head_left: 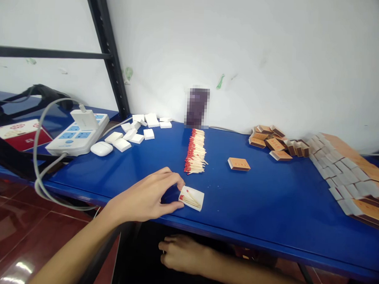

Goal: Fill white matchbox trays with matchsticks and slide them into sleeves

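Observation:
My left hand [150,194] reaches over the table's front edge, thumb and fingers closed on the left end of a white matchbox tray [200,197]. Several red-tipped matches [190,200] lie inside that tray. Just beyond it, a long row of loose matches [197,152] runs back towards the wall, red heads to the left. My right hand [184,253] is below the table edge over the dark lap, its fingers curled; whatever is under them, if anything, is hidden. To the right of the match row lies a single orange matchbox sleeve [239,164].
White trays [122,144] are scattered at the back left, beside a white mouse [101,149] and a power strip [81,132]. Orange sleeves [275,143] lie at the back right. Stacked matchboxes [346,174] fill the right end. A blurred dark object [197,107] leans on the wall.

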Demonstrator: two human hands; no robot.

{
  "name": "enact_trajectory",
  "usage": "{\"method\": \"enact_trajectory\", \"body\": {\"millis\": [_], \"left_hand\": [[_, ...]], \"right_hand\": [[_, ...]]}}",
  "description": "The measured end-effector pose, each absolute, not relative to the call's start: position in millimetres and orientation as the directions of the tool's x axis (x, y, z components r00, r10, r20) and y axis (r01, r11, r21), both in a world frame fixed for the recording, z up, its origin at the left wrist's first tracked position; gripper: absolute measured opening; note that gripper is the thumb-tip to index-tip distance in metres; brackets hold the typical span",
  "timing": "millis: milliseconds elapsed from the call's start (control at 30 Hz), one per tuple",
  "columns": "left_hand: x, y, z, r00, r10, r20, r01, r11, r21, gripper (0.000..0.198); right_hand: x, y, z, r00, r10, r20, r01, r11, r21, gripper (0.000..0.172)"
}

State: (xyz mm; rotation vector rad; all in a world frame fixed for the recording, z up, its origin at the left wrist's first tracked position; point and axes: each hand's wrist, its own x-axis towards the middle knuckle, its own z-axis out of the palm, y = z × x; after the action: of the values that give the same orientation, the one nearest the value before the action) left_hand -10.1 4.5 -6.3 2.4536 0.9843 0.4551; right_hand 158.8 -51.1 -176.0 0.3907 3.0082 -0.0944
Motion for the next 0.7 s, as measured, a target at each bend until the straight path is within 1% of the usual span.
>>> {"method": "enact_trajectory", "body": {"millis": [100,167,267,300,333,367,400,433,467,500,567,633,667,700], "left_hand": [[-9.5,3.6,-4.2,0.692,0.711,0.128,0.554,-0.636,0.537,0.019],[-9.4,3.3,-3.1,0.692,0.713,0.116,0.554,-0.626,0.549,0.017],[-9.5,3.8,-3.6,0.681,0.723,0.117,0.557,-0.615,0.558,0.015],[-9.7,4.1,-4.3,0.674,0.729,0.119,0.56,-0.609,0.561,0.016],[-10.0,4.6,-5.3,0.667,0.735,0.119,0.564,-0.604,0.563,0.016],[-10.3,5.1,-6.4,0.662,0.74,0.119,0.568,-0.599,0.564,0.017],[-10.6,5.8,-7.5,0.66,0.742,0.121,0.569,-0.598,0.565,0.018],[-10.9,6.4,-8.4,0.664,0.737,0.128,0.563,-0.604,0.564,0.019],[-11.1,7.1,-9.2,0.673,0.726,0.141,0.551,-0.619,0.56,0.019],[-11.3,7.7,-9.7,0.687,0.709,0.159,0.532,-0.64,0.554,0.019],[-11.2,8.7,-9.9,0.721,0.664,0.201,0.486,-0.69,0.536,0.018],[-11.0,9.3,-9.3,0.748,0.622,0.231,0.447,-0.73,0.517,0.018],[-10.8,9.5,-8.8,0.755,0.61,0.24,0.437,-0.741,0.509,0.018],[-10.6,9.5,-8.4,0.759,0.604,0.244,0.434,-0.748,0.502,0.018]], "right_hand": [[152.2,-49.6,-187.7,-0.967,0.247,-0.058,0.246,0.969,0.013,0.007],[148.3,-44.9,-186.6,-0.972,0.229,-0.05,0.227,0.973,0.039,0.008],[147.6,-33.5,-166.3,-0.986,0.151,-0.066,0.15,0.989,0.021,0.007],[149.4,-30.3,-155.9,-0.988,0.139,-0.065,0.14,0.99,-0.017,0.007],[152.5,-28.7,-144.9,-0.984,0.162,-0.075,0.169,0.982,-0.088,0.013],[156.6,-29.2,-134.3,-0.974,0.203,-0.103,0.219,0.96,-0.176,0.012],[161.7,-32.1,-124.6,-0.967,0.217,-0.131,0.245,0.93,-0.275,0.008],[167.5,-37.4,-116.2,-0.973,0.181,-0.144,0.222,0.907,-0.358,0.006],[173.7,-44.8,-109.3,-0.981,0.116,-0.157,0.172,0.891,-0.421,0.006],[179.9,-53.5,-103.3,-0.98,0.108,-0.17,0.169,0.901,-0.399,0.003],[191.1,-71.2,-92.1,-0.971,0.218,-0.101,0.238,0.93,-0.28,0.005],[199.3,-84.0,-77.8,-0.957,0.266,-0.114,0.284,0.938,-0.198,0.005],[202.4,-87.6,-68.5,-0.958,0.256,-0.129,0.277,0.944,-0.18,0.006],[205.2,-89.2,-57.5,-0.964,0.23,-0.132,0.254,0.945,-0.208,0.008]]}}
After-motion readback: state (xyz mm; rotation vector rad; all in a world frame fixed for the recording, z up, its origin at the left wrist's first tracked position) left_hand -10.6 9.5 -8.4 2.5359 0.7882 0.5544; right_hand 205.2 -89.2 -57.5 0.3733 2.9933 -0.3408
